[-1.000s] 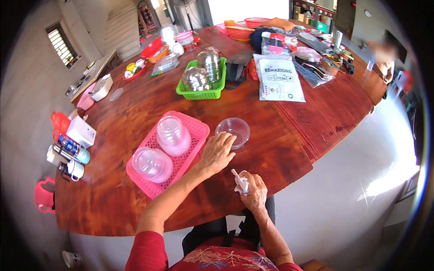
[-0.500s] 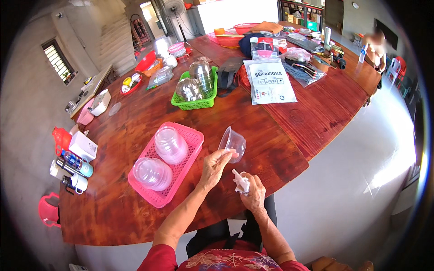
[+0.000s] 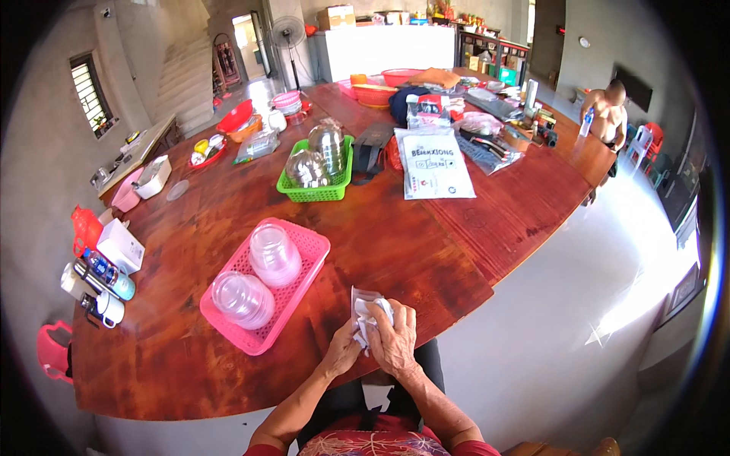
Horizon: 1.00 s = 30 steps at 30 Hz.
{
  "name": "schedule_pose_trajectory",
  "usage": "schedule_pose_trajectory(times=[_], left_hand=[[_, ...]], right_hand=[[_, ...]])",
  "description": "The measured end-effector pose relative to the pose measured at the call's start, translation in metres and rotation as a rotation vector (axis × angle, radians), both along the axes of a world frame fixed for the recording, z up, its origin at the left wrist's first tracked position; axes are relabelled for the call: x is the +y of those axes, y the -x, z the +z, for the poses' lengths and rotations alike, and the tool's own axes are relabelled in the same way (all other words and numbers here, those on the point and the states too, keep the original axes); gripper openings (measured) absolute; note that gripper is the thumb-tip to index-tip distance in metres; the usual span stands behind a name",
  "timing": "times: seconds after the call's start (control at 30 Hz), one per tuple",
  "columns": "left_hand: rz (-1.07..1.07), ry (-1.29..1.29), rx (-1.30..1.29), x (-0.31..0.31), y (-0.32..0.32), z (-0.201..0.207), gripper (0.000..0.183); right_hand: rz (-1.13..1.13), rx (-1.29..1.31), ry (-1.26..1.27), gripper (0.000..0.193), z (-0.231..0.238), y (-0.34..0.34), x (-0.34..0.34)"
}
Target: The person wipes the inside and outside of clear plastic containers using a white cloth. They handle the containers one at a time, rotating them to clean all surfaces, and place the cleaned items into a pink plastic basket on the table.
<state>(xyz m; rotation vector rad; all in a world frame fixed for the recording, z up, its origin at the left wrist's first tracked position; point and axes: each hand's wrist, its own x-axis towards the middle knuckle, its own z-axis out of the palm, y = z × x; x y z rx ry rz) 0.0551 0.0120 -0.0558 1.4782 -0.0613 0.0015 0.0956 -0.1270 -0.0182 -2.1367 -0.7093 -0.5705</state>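
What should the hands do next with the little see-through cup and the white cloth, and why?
Probably keep rubbing the white cloth round the inside of the clear cup. The left hand steadies the cup over the table edge, and the right hand presses the cloth into it. The pink tray beside them, already holding two stacks of cups, looks like the likely place for it afterwards.

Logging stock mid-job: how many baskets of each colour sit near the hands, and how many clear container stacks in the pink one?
Pink basket: 1
Green basket: 1
Clear container stacks in the pink one: 2
Total: 4
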Motion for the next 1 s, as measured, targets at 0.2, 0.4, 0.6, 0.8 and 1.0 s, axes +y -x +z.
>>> schedule_pose_trajectory(times=[0.2, 0.4, 0.6, 0.8, 1.0], left_hand=[[-0.078, -0.061, -0.12, -0.008, 0.011, -0.012, 0.025], [0.013, -0.002, -0.177, -0.019, 0.004, -0.016, 0.036], [-0.129, -0.066, -0.194, -0.012, 0.013, -0.01, 0.053], [-0.123, -0.146, -0.125, -0.002, 0.021, -0.018, 0.038], [-0.069, 0.096, -0.016, -0.016, 0.012, -0.013, 0.024]], right_hand=[[0.073, 0.218, 0.081, 0.027, 0.011, -0.053, 0.008], [0.044, 0.138, 0.088, 0.027, 0.009, -0.04, 0.014], [0.057, -0.151, 0.21, 0.048, 0.007, 0.032, -0.007], [0.175, 0.034, 0.126, 0.042, 0.015, -0.009, 0.002], [0.256, 0.188, 0.087, 0.032, -0.015, -0.046, 0.003]])
